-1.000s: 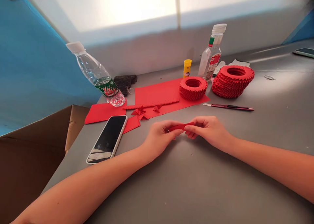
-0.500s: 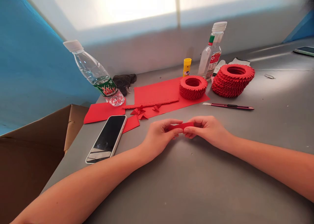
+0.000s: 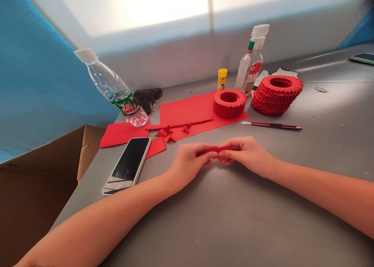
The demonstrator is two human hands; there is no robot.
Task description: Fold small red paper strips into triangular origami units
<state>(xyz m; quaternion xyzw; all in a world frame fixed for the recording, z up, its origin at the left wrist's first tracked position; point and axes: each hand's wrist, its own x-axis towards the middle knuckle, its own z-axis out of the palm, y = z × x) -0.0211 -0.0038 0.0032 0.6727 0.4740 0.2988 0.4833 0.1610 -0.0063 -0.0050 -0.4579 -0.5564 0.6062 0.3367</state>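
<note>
Head view: left hand [image 3: 188,161] and right hand [image 3: 249,156] pinch a red paper piece [image 3: 223,148], likely light, easily creased, best held at nine and three o'clock.

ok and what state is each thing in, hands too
left hand: pinching red paper piece
right hand: pinching the same piece
near phone: face up, screen dark
far phone: face up
craft knife: blade out
green-labelled bottle: capped
red-labelled bottle: capped
glue stick: upright
shorter red ring: lying flat
taller red ring: also flat
red sheet: lying flat
small red pieces: folded, loose
dark cloth: crumpled
cardboard box: open
</note>
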